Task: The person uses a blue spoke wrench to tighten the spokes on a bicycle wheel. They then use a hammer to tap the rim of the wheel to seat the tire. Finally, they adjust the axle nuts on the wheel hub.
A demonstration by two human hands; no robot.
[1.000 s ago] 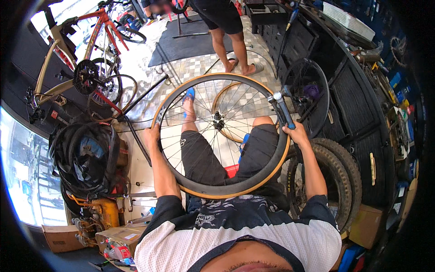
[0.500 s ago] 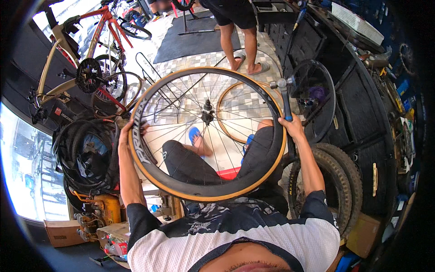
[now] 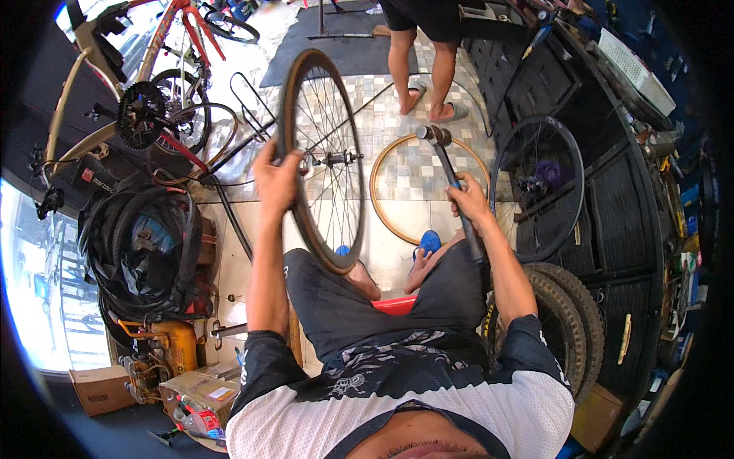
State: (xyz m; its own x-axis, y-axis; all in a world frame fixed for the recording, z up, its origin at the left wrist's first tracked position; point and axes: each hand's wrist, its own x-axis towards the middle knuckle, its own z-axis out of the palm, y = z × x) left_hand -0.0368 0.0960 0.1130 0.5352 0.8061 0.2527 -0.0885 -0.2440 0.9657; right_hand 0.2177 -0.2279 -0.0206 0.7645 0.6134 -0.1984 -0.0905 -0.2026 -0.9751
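A bicycle wheel [image 3: 330, 159] with a dark, deep rim and its tyre stands nearly upright and edge-on, left of centre before me. My left hand [image 3: 277, 176] is closed on it at the axle end by the hub; the rim blurs slightly. In my right hand [image 3: 469, 197] is a hammer [image 3: 446, 159], gripped around its blue and black handle with the head up and away from me. The hammer is apart from the wheel. Below the hands are my knees, in dark shorts.
On the floor ahead lies a tan hoop, seemingly a tyre [image 3: 375, 187]. Another wheel [image 3: 579, 183] leans against black cabinets [image 3: 612, 229] at right, above knobby tyres [image 3: 585, 321]. Bicycle frames [image 3: 153, 46] and bundled tyres [image 3: 92, 252] crowd the left. A person [image 3: 443, 69] stands ahead.
The wheel has turned from facing me broadside to edge-on and moved left. My left hand has shifted from rim to axle; my right hand has left the rim, raising the hammer.
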